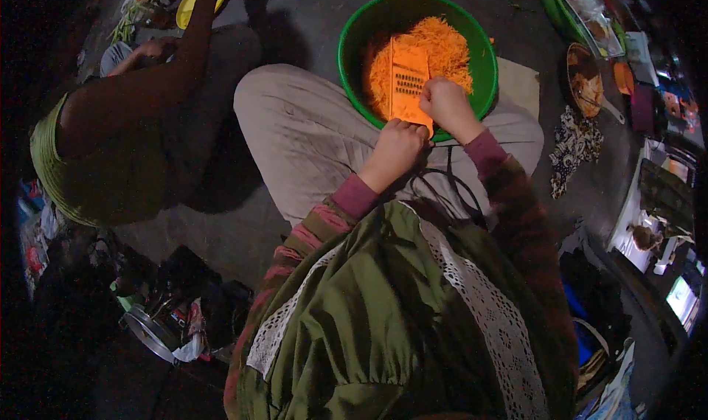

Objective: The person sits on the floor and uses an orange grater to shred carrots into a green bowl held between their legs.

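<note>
A green plastic basin [485,38] rests against my crossed legs, holding a heap of shredded carrot [445,44]. An orange flat grater [406,60] leans into it, its far end on the shreds. My left hand [401,140] grips the grater's near end at the basin's rim. Over the grater's right side, my right hand [449,103] is closed in a fist. Whatever sits inside that fist is hidden, so I cannot tell if it holds a piece of carrot.
To my left sits another person [110,160], one hand at a yellow plate [191,5]. On the right are a pan with a handle [586,85], a patterned cloth [576,149] and a green tub [553,5]. A pale board [520,88] lies beside my right knee.
</note>
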Demonstrator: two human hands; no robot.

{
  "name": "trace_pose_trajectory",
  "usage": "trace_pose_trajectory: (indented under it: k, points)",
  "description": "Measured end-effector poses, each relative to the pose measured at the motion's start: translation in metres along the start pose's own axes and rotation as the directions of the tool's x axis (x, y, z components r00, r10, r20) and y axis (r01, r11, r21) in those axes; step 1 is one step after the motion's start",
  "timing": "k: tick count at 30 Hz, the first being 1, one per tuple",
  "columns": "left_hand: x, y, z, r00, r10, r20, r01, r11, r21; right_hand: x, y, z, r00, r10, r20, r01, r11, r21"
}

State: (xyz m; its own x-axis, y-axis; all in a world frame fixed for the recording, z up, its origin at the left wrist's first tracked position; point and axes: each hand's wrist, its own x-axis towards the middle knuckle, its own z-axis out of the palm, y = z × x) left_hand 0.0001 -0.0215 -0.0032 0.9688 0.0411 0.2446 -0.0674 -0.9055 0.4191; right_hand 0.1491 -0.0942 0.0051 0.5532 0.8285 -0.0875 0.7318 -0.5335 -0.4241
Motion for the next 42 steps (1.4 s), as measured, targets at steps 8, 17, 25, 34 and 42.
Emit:
trace_pose_trajectory:
  k: [8,17,25,34,42]
  points:
    - [0.002,0.002,-0.004,1.0,-0.002,-0.005,0.002,1.0,-0.019,0.018,0.033,-0.02,0.961,0.035,-0.274,-0.014,0.997,0.079]
    - [-0.002,0.0,-0.001,0.994,-0.027,0.11,0.023,0.999,0.037,-0.007,-0.012,0.0,0.901,-0.433,0.035,0.407,0.869,0.281]
    - [0.001,-0.001,0.001,0.999,0.005,-0.04,-0.006,1.0,-0.025,-0.013,0.021,-0.03,0.923,-0.351,0.16,0.355,0.935,0.001]
    - [0.002,0.001,-0.001,0.999,-0.015,0.029,0.015,1.0,0.012,-0.019,0.007,-0.018,0.982,-0.176,0.07,0.17,0.982,0.083]
    - [0.002,0.001,-0.002,1.0,0.003,-0.027,-0.003,1.0,0.016,-0.023,0.005,-0.013,0.998,-0.054,0.037,0.049,0.989,0.138]
